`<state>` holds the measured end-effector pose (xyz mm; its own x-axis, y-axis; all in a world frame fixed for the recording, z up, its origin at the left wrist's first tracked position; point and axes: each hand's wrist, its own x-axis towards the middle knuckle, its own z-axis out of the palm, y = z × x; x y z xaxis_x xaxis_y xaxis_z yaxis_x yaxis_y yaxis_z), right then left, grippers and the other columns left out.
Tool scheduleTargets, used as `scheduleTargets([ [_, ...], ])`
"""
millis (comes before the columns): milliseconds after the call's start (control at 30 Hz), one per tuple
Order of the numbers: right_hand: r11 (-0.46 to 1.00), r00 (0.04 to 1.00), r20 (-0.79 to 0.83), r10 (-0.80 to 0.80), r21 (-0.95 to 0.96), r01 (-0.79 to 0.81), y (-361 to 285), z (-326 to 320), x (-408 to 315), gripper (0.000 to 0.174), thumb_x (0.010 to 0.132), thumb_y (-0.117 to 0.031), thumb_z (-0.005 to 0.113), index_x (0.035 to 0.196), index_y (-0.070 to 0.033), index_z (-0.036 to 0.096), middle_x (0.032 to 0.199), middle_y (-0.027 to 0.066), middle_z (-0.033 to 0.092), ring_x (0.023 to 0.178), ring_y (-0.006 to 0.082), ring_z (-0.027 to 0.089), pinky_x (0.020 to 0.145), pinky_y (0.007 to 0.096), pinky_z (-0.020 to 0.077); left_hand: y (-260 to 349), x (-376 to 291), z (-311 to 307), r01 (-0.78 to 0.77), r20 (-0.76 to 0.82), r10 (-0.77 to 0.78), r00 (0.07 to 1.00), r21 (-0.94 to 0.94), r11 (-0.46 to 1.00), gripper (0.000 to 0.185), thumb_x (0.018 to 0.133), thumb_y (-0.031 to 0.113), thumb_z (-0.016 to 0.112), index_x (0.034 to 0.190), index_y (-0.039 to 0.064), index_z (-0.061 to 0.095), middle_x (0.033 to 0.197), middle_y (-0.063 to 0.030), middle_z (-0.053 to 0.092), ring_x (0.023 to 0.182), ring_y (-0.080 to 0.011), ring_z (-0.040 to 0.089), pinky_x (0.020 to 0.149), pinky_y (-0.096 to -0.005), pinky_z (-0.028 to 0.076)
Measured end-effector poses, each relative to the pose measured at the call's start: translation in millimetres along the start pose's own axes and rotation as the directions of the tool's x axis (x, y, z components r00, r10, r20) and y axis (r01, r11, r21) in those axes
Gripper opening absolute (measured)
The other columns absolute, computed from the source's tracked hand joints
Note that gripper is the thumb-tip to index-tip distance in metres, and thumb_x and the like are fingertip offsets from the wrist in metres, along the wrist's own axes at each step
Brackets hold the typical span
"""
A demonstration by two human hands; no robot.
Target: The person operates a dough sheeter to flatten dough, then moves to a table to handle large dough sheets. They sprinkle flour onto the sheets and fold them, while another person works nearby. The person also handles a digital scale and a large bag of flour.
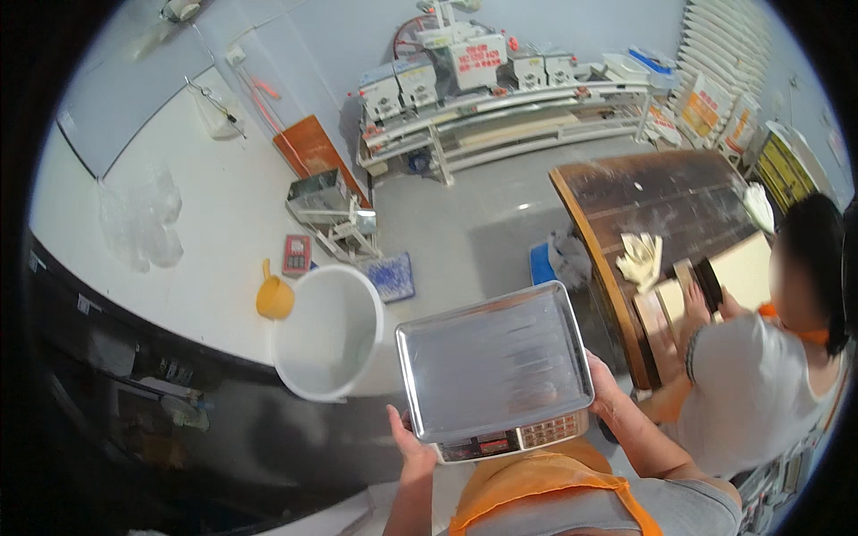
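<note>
A digital scale (549, 432) with a keypad and a display carries a shallow metal tray (493, 362) as its top. My left hand (417, 445) grips the near left corner, its thumb pointing away from the scale. On the other side my right hand (601, 382) holds the right edge; its fingertips are hidden beneath. The scale is in front of my orange apron (536, 479). Just beyond its left side stands a large white plastic bin (381, 328), with a yellow dipper (275, 299) lying beside it on the white worktop.
At the right, a co-worker (757, 382) handles pale dough sheets (744, 268) on a dark wooden table (643, 181). A blue-and-white board (391, 277) lies beyond the bin. Machines stand on a white metal bench (503, 127) along the back wall.
</note>
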<state>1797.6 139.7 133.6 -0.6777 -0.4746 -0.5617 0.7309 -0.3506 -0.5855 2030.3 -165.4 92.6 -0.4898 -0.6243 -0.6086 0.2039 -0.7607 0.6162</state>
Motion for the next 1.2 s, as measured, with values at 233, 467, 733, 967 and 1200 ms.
scheduleTargets([
  [233,0.999,0.991,0.132,-0.003,0.044,-0.003,-141,123,234,0.038,0.11,-0.03,0.054,0.134,-0.003,0.066,0.117,0.0133,0.074,0.101,0.025,0.074,0.089,0.0423,0.0635,89,199,194,-0.214,0.081,0.209,0.975,0.065,0.975,0.059,0.107,0.059,0.054,0.108,0.004,0.074,0.103,-0.008,0.076,0.096,-0.0223,0.07,0.091,-0.0387,0.055],
  [467,0.99,0.948,0.285,0.141,-0.051,-0.132,-242,267,514,0.04,0.11,-0.032,0.053,0.131,-0.001,0.068,0.117,0.0138,0.074,0.104,0.0263,0.073,0.093,0.045,0.0623,195,387,338,-0.292,0.006,0.293,0.956,-0.058,0.955,0.068,0.103,0.066,0.055,0.119,0.002,0.072,0.114,-0.0105,0.076,0.105,-0.0253,0.071,0.099,-0.0411,0.054],
  [733,0.978,0.913,0.392,0.11,-0.209,-0.028,-340,468,783,0.04,0.113,-0.025,0.048,0.139,0.001,0.062,0.123,0.0135,0.072,0.107,0.0242,0.073,0.094,0.0388,0.0617,330,625,488,-0.305,0.028,0.315,0.949,-0.18,0.935,0.083,0.101,0.072,0.055,0.132,-0.005,0.064,0.13,-0.0157,0.071,0.123,-0.0296,0.065,0.107,-0.0436,0.05],
  [967,0.976,0.955,0.296,0.022,-0.211,0.043,-456,588,1030,0.037,0.113,-0.023,0.047,0.134,0.001,0.065,0.123,0.0131,0.074,0.107,0.0229,0.073,0.098,0.0387,0.0597,446,866,690,-0.258,0.101,0.263,0.96,-0.057,0.964,0.087,0.1,0.072,0.057,0.139,-0.005,0.06,0.137,-0.0165,0.067,0.127,-0.031,0.062,0.11,-0.0429,0.047],
  [1200,0.983,0.96,0.266,-0.088,-0.135,0.128,-593,689,1240,0.035,0.11,-0.022,0.048,0.127,0.001,0.068,0.119,0.0148,0.076,0.106,0.0248,0.074,0.099,0.0411,0.0588,542,1061,891,-0.161,0.191,0.171,0.967,-0.067,0.985,0.081,0.1,0.07,0.058,0.132,-0.004,0.063,0.127,-0.0165,0.07,0.117,-0.0317,0.065,0.106,-0.0452,0.051],
])
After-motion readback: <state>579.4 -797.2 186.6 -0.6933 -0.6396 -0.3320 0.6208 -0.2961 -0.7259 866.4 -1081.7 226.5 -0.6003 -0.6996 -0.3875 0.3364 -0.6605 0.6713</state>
